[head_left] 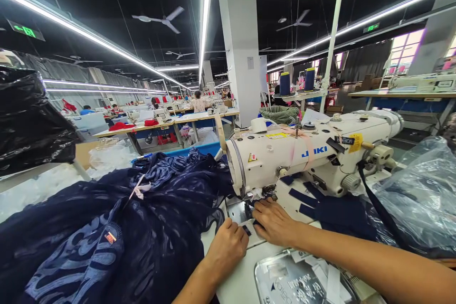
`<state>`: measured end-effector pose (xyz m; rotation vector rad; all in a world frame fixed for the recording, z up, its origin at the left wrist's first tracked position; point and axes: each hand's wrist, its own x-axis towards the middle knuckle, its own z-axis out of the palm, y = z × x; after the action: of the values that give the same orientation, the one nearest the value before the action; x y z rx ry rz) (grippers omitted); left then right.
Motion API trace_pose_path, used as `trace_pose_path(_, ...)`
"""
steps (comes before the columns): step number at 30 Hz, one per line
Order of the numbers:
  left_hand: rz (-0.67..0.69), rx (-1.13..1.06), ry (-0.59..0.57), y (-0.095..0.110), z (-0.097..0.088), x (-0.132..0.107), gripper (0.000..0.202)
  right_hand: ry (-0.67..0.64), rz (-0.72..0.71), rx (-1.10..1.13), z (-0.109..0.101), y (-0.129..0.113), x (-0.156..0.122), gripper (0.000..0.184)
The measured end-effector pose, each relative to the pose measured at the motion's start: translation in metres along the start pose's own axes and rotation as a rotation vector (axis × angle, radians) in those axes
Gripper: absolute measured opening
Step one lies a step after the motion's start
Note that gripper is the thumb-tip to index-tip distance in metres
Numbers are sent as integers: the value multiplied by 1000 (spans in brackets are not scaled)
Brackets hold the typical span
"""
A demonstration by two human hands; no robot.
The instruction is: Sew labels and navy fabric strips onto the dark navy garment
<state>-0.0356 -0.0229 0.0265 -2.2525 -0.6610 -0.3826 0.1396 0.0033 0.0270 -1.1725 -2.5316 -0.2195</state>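
A white JUKI sewing machine (272, 159) stands before me. Beside its presser foot, my right hand (274, 222) is closed, its bent fingers pressing navy fabric (250, 209) onto the metal needle plate (237, 212). Just left and nearer, my left hand (228, 243) is closed in a pinch at the bed's edge. A small dark strip (246, 230) shows by its fingertips, but what it grips is hidden. A large heap of navy patterned garments (153, 228) lies to the left, with a pale tie (138, 191) around part of it.
Navy strips (302, 197) and a folded navy piece (342, 216) lie under the machine arm. A clear plastic bag (420, 190) is at right. A metal tin lid (285, 280) with white labels sits in front. Thread cones (284, 84) stand behind; a black bag (32, 118) is at left.
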Motion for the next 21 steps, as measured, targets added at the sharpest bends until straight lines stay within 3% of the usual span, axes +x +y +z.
trace_pose_path(4,-12,0,13,0,2,0,27,-63,-33,16,-2,7,3,16)
trace_pose_path(8,-29,4,31,1,3,2,30,-91,48,208,-3,9,6,16)
trace_pose_path(13,-52,-23,64,4,3,4,32,-85,103,334,3,7,9,16)
trace_pose_path(21,-46,-59,12,5,3,8,27,-61,151,404,4,5,9,17)
